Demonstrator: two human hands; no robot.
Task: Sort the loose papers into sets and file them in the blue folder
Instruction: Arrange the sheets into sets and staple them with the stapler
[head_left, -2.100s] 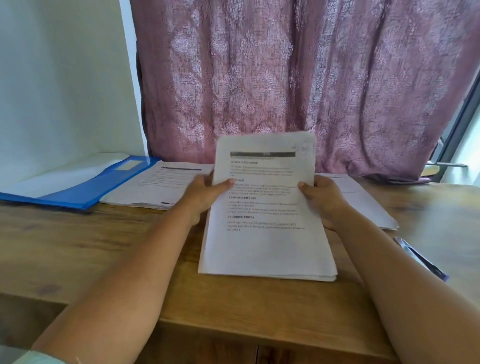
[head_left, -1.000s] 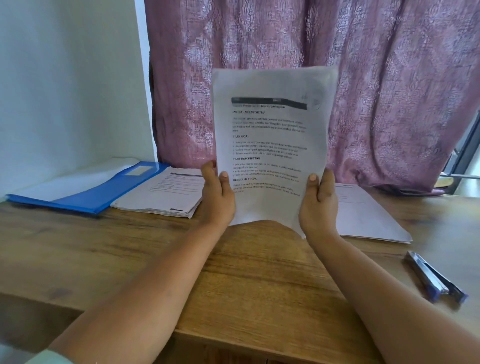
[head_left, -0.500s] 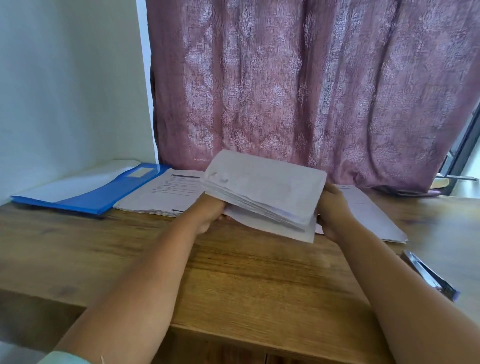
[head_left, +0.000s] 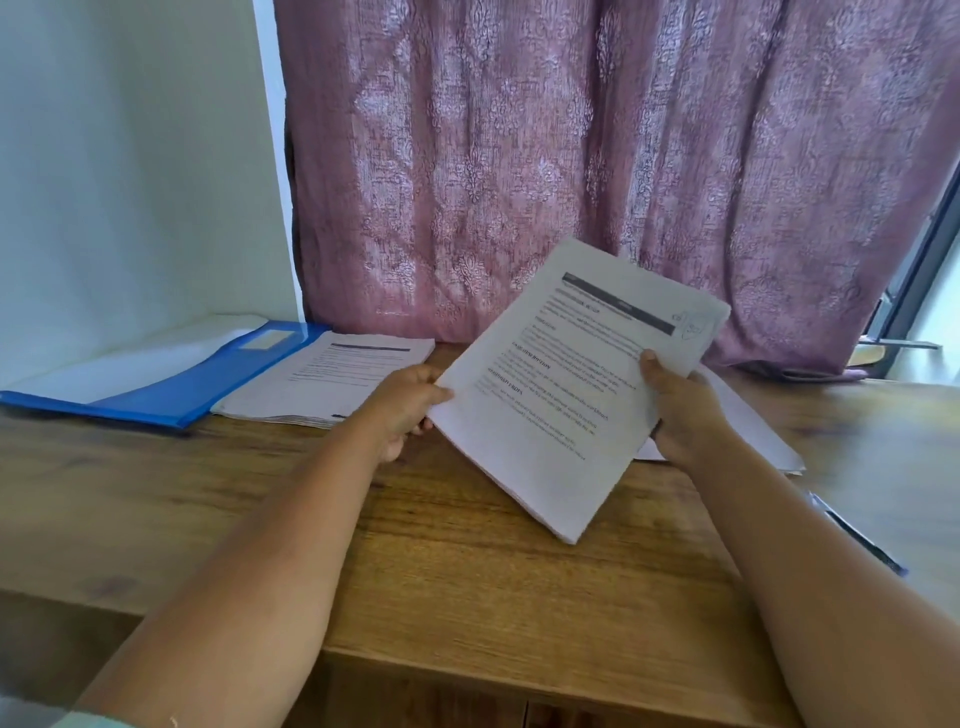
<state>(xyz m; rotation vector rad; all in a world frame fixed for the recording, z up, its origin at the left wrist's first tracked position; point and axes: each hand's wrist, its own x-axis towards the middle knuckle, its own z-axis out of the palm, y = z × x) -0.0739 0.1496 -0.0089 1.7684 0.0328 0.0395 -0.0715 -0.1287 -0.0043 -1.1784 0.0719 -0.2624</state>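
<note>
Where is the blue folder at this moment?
In the head view, the blue folder lies open at the far left of the wooden table, by the white wall, with a paper stack just right of it.

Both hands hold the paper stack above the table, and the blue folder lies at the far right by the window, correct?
Not quite. The head view shows both hands, left hand and right hand, holding the paper stack, but the blue folder lies at the far left, by the wall.

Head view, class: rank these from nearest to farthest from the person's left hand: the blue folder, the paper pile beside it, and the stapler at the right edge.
From the left hand:
1. Paper pile, just to its left on the table.
2. Blue folder, further left, by the wall.
3. Stapler, far right, past the held stack.
</note>
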